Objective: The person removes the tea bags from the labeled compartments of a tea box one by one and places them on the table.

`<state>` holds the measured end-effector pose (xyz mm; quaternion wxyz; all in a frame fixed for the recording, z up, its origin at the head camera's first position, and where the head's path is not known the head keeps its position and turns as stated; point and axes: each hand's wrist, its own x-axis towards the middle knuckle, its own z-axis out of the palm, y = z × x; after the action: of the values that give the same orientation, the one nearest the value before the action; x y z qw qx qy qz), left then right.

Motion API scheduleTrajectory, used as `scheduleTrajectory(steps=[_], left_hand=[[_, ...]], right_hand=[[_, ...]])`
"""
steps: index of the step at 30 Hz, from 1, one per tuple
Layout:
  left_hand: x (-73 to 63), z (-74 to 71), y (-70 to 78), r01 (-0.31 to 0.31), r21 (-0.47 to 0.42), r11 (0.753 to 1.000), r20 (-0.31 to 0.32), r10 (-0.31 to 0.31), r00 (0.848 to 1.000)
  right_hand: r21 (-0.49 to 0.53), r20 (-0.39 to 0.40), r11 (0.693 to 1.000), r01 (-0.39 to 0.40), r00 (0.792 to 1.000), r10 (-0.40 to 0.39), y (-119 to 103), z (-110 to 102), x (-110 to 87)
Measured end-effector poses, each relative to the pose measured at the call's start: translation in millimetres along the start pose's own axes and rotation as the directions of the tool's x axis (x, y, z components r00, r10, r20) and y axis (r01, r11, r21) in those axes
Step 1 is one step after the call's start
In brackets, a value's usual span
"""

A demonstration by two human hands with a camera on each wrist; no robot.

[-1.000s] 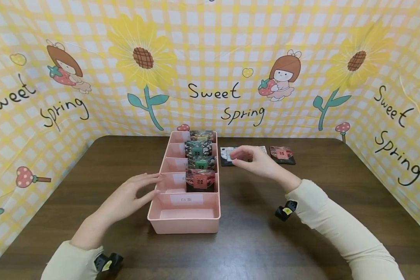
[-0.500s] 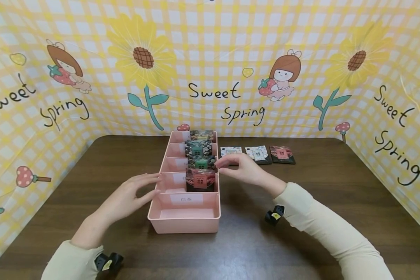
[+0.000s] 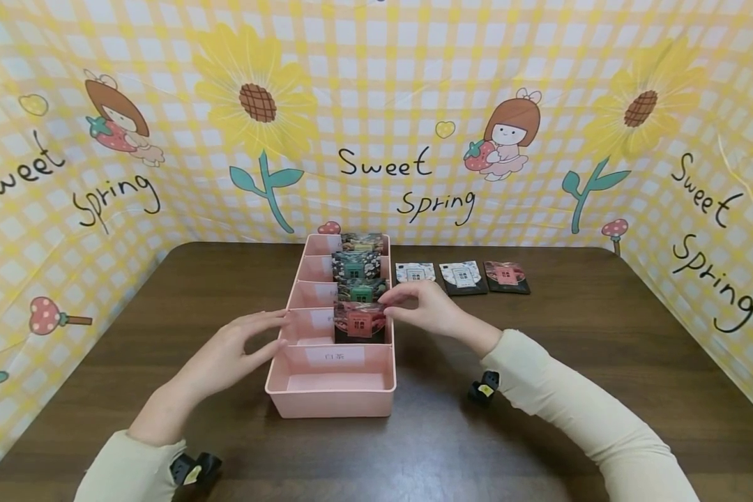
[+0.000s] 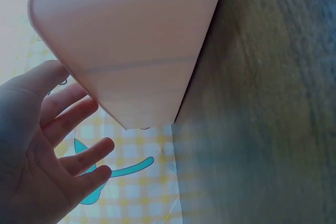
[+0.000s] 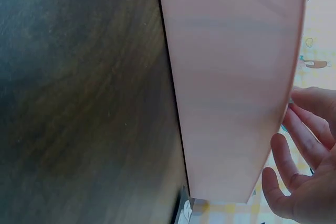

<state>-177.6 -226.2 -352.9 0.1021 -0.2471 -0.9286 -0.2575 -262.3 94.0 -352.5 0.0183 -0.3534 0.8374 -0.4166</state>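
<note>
On the table stands a long pink divided box (image 3: 330, 403). My left hand (image 3: 226, 355) rests its fingertips on the box's left rim, fingers loosely extended; thumb and fingers lie along that rim in the left wrist view (image 4: 58, 129). At the right rim, the thumb and index finger of my right hand (image 3: 429, 310) pinch the upper right corner of a red-and-black tea bag packet (image 3: 359, 324), which stands in the second compartment from the front. Those fingertips are hidden behind the box wall in the right wrist view.
Behind it stand a green packet (image 3: 362, 291), a dark teal packet (image 3: 355, 266) and a yellow-labelled packet (image 3: 362, 242). Two white tea packets (image 3: 461, 275) and a red one (image 3: 507, 276) lie in a row right of the box. A checked cloth (image 3: 376, 104) hangs behind.
My right hand has moved left from above the white packets to the box's right rim, its fingertips coming to the red packet's corner. My left hand has stayed put.
</note>
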Motion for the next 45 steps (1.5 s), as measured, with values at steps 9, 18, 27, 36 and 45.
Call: scheduleTrajectory(steps=[9,18,27,36,45], left_hand=[[-0.4,0.5,-0.2,0.002,-0.002,1.000,-0.003,-0.002,1.000],[-1.1,1.4,-0.6,0.003,-0.002,1.000,-0.006,-0.003,1.000],[-1.6,2.1,-0.5,0.006,0.001,1.000,-0.020,-0.006,1.000],[-1.2,1.5,0.8,0.006,-0.002,1.000,-0.014,-0.006,1.000],[-1.4,0.6,2.0,0.007,0.000,1.000,-0.012,-0.007,1.000]], right_hand=[[-0.048,-0.081,0.998,-0.039,0.996,0.035,-6.8,6.5,1.6],[-0.034,-0.189,0.997,-0.073,0.980,0.065,-10.2,7.2,-0.4],[-0.018,-0.254,0.998,-0.058,0.966,0.051,-15.6,-0.5,-2.1],[-0.023,-0.315,1.000,-0.020,0.949,0.012,-22.7,-12.7,-0.5],[-0.014,-0.340,0.999,-0.038,0.940,0.031,-31.0,-25.1,-1.9]])
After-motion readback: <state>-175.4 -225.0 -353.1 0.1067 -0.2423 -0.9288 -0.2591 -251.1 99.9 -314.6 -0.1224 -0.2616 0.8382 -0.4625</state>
